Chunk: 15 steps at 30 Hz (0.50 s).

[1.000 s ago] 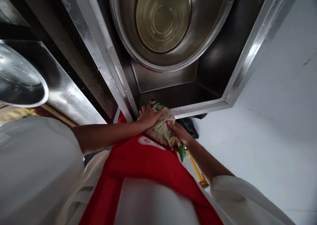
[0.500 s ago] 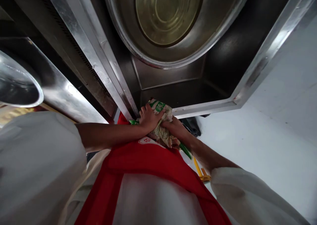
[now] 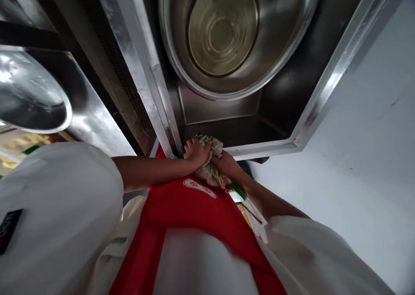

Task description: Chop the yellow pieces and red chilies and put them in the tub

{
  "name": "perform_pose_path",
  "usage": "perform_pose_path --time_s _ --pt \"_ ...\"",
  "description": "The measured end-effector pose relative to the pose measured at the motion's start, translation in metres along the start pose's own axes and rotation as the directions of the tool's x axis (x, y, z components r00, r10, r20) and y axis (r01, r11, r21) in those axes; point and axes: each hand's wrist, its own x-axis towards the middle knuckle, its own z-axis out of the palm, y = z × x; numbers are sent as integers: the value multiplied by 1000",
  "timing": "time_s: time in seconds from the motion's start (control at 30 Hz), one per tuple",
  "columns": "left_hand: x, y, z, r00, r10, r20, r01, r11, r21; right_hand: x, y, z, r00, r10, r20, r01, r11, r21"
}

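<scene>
A crumpled cloth [image 3: 210,173], pale with green and reddish print, is bunched at the near edge of the steel sink, against my red apron [image 3: 191,208]. My left hand [image 3: 196,153] presses on its left side with the fingers curled over it. From the right, my right hand [image 3: 227,164] grips the cloth, its fingers partly hidden in the folds. The two hands are close together. A green strip of the cloth sticks out below my right wrist.
Ahead, a large round metal basin [image 3: 217,97] with some liquid stands in the sink [image 3: 259,150]. Another metal bowl [image 3: 35,91] rests on a steel counter [image 3: 94,117] at the left. A pale wall or floor surface [image 3: 366,156] is at the right.
The view has shifted, so the basin sits slightly lower and the left bowl shows more. Both hands stay on the cloth, which looks more tightly bunched.
</scene>
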Motion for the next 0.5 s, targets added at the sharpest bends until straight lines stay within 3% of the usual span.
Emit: perform_pose_path --time_s 0.13,0.27,0.4,0.5 --pt "-2 4 -11 1000 5 19 -3 993 -120 -5 1 -13 999 -35 -4 35 998 54" --pt "-32 -3 -44 967 236 -99 -256 895 -366 -27 27 -25 981 -163 -106 188 934 305" --pt "-85 -18 -96 828 528 -186 -534 645 -547 -47 72 -38 917 -303 -261 399 732 552" --pt "-125 -24 -133 693 695 -189 -690 566 -451 -46 87 -46 805 -418 -422 593 548 590"
